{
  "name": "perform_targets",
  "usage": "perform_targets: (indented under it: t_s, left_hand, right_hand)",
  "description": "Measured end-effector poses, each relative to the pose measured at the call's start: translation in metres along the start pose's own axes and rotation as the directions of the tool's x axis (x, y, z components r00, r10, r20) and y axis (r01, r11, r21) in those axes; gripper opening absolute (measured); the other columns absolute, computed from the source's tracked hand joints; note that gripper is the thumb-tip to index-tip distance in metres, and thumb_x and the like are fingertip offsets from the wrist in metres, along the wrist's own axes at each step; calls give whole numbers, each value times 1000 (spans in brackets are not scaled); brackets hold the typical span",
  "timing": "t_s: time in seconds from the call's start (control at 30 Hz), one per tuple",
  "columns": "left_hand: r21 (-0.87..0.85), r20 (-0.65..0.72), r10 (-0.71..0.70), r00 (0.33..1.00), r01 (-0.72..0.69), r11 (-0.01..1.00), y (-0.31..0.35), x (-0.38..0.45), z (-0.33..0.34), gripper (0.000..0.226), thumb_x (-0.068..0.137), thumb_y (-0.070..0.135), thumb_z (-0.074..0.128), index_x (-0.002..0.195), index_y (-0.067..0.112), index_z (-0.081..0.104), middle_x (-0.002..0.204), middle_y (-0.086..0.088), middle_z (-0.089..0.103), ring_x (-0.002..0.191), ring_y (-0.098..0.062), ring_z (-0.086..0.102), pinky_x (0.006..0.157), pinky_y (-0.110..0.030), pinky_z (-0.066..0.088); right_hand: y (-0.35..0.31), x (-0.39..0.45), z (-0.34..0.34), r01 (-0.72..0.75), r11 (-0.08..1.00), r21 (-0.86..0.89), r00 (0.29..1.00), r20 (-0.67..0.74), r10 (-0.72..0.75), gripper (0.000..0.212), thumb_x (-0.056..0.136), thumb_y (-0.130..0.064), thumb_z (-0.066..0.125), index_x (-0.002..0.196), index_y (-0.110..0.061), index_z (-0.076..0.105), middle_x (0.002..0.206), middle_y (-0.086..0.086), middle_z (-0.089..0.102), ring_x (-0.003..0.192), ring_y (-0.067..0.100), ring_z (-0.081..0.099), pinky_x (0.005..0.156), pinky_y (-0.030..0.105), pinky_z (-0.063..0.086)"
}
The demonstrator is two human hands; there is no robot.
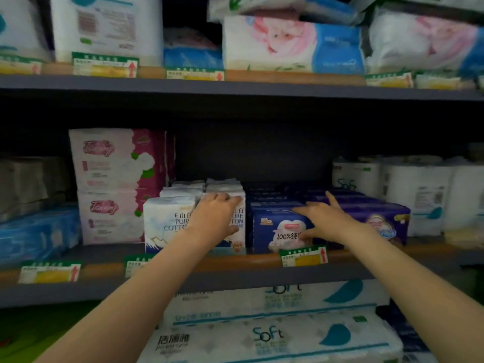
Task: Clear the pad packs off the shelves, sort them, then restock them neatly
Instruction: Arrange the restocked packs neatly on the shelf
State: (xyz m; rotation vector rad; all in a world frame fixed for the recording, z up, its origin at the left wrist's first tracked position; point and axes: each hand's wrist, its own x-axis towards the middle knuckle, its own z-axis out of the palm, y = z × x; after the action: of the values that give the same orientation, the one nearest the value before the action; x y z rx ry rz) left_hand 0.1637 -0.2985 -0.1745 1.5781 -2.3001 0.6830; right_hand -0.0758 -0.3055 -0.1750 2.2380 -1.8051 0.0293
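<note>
The pad packs sit on the middle shelf (235,280), lined up at its front edge. On the left of the row stand two white packs side by side, with more white packs behind them. The left hand (218,218) is on the right-hand white pack (237,226): its fingers (230,199) curl over the top front edge and the thumb presses the front face, so it grips that pack. The other white pack (167,224) stands touching it on the left.

Just beside them, to the right, is a block of dark blue packs. The right hand (327,222) rests on the front blue pack (277,229) with its fingers spread and nearly straight across the top, the thumb down on the front face; it is open, not closed around the pack. A purple pack (387,222) stands further right.

Two pink and white packs (115,184) are stacked left of the white ones. Rolls of toilet paper (419,195) stand at the far right. A price tag (303,256) hangs on the shelf edge below the blue pack.
</note>
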Motion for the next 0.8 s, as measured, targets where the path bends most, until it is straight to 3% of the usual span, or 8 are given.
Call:
perform_targets:
  t_s: [0.2, 0.3, 0.43, 0.6, 0.7, 0.8]
  left_hand:
    - [-208, -58, 36, 998, -48, 977, -16, 5, 2, 57, 87, 40, 61, 139, 32, 37, 131, -2, 41, 123, -20, 34, 102, -30, 30]
    - [-181, -32, 35, 999, -40, 983, -18, 9, 6, 60, 88, 41, 59, 142, 32, 33, 134, -3, 40, 123, -23, 33, 104, -32, 29]
    - [-147, -52, 17, 999, -25, 989, -12, 14, 3, 60, 91, 44, 52, 144, 30, 29, 141, -4, 37, 128, -28, 32, 105, -38, 30]
    - [-153, -133, 179, 975, -198, 968, 14, 31, -13, 63, 92, 48, 48, 146, 24, 26, 144, 0, 37, 132, -21, 33, 107, -35, 24]
    - [-169, -26, 260, 965, -261, 950, 42, 48, -11, 65, 90, 54, 49, 143, 20, 34, 139, -3, 45, 126, -24, 42, 103, -36, 29]
    - [-122, 137, 239, 961, -223, 967, 65, 55, 0, 55, 91, 51, 49, 133, 16, 49, 126, -6, 55, 121, -28, 42, 96, -38, 34]
  right_hand:
    - [-12, 3, -1, -4, 1000, -6, 1000, -6, 4, 64, 93, -42, 52, 148, -31, 21, 150, 0, 36, 138, 17, 32, 113, 49, -12]
    - [-20, 8, -4, -30, 999, -17, 999, 11, 31, 65, 93, -41, 52, 148, -31, 21, 149, 2, 37, 138, 19, 31, 113, 51, -11]
    - [-20, 4, -3, -85, 994, -72, 996, 18, 86, 70, 90, -49, 52, 149, -34, 16, 154, 3, 26, 144, 22, 16, 111, 56, -11]
    - [17, -14, -28, -194, 977, 85, 979, -53, 199, 93, 79, -56, 64, 150, -34, 8, 157, 2, 15, 144, 21, 13, 113, 52, -3]
    - [60, -34, -31, -306, 950, 64, 951, 58, 303, 100, 77, -51, 69, 150, -28, 4, 157, 1, 15, 143, 21, 17, 115, 45, 5]
    - [87, -41, -13, -305, 951, 56, 946, 132, 296, 94, 81, -56, 61, 150, -29, 4, 158, -1, 15, 143, 20, 19, 116, 43, 6]
